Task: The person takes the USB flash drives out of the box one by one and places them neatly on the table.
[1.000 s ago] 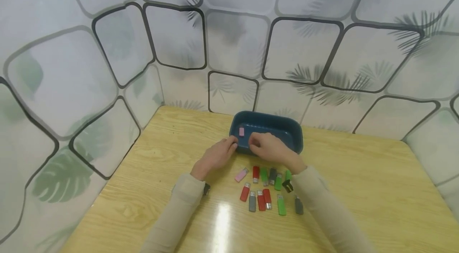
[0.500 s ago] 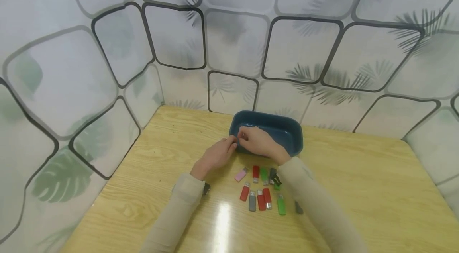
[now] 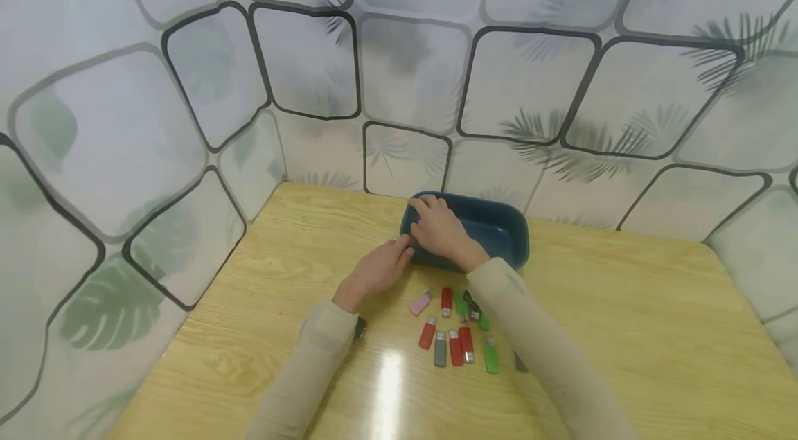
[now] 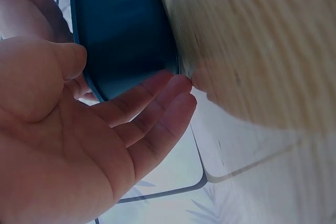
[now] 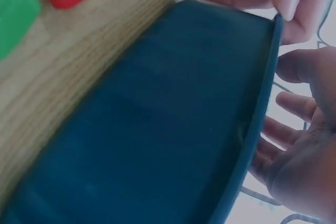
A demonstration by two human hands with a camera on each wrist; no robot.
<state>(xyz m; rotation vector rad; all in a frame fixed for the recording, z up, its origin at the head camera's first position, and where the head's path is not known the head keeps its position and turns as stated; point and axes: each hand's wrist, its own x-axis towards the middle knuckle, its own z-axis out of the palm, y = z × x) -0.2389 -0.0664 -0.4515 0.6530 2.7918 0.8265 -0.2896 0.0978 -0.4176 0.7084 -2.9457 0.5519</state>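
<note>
A dark blue plastic tub [image 3: 499,235] stands at the back of the table, against the wall. My left hand [image 3: 379,269] holds its near left corner, with the thumb at the rim and the fingers along the outer wall [image 4: 126,30]. Over the tub's left end is my right hand [image 3: 436,226], its fingers loosely spread and no object visible in them. Several USB sticks lie in front of the tub: a pink stick [image 3: 421,303], red sticks [image 3: 427,332], grey sticks [image 3: 440,351] and green sticks [image 3: 491,357]. The right hand and sleeve hide part of the tub's inside and some sticks.
The wooden table [image 3: 299,239] runs to both sides of the tub. Behind it rises a patterned wall covering [image 3: 405,159]. A dark strap end [image 3: 472,303] hangs from the right wrist over the sticks.
My right hand has moved left and farther back across the tub, and its fingers have spread from a pinched shape. The pink piece inside is now hidden. My left hand has stayed put.
</note>
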